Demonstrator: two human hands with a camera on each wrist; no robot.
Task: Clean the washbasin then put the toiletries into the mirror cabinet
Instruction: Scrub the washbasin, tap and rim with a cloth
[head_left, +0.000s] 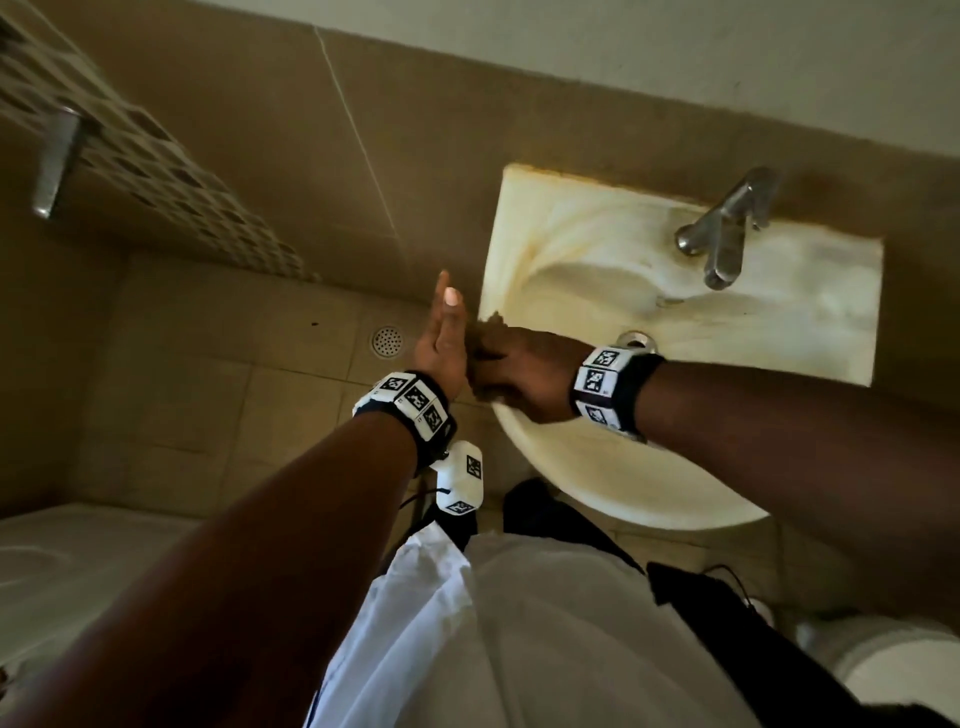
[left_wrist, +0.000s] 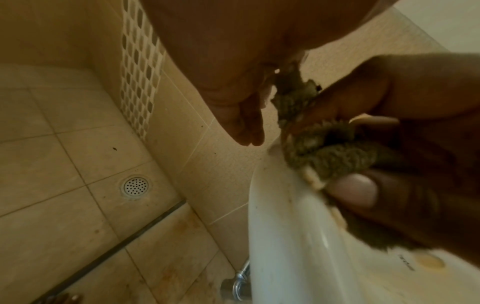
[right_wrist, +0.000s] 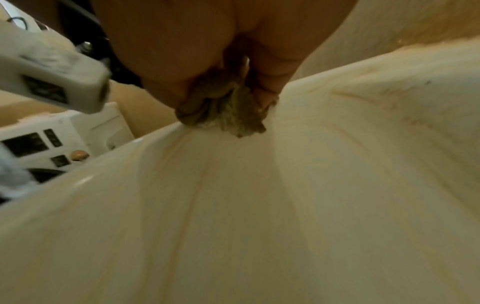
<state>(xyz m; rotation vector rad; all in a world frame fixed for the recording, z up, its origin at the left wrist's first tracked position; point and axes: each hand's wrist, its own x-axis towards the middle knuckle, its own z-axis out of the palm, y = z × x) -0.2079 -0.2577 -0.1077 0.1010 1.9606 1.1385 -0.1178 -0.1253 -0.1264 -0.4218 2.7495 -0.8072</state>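
The right hand (head_left: 511, 376) is reaching across the washbasin (head_left: 623, 483) and gripping a bunched, dull green cloth (left_wrist: 319, 152), pressing it onto the left rim, probably to scrub the yellowed staining there. The left hand (head_left: 441, 345) is hovering just beside the cloth outside the rim, fingers straight and holding nothing, perhaps keeping clear. At the far side the tap (head_left: 722, 228) is overhanging the bowl; no toiletries are showing.

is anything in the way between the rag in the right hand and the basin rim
Nothing visible: the right hand already grips the rag pressed against the washbasin rim; the left hand is beside it.
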